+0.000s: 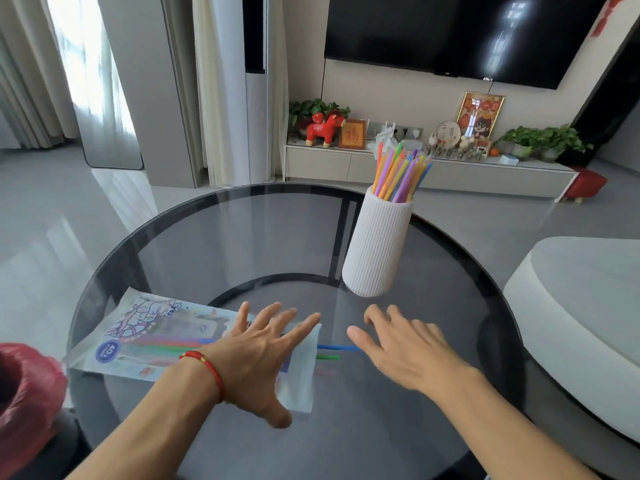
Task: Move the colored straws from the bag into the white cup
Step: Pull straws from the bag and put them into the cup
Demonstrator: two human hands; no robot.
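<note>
A clear printed plastic bag lies flat on the round glass table, its mouth pointing right. Red, green and blue straws show through it. A blue straw and a green straw stick out of the mouth. My left hand lies over the bag's right end with fingers spread and straight. My right hand hovers just right of the straw tips, fingers loosely bent, holding nothing. The ribbed white cup stands beyond my right hand with several colored straws upright in it.
A red plastic bag sits at the table's left edge. A white rounded seat stands to the right of the table. A low TV cabinet with ornaments and plants runs along the far wall.
</note>
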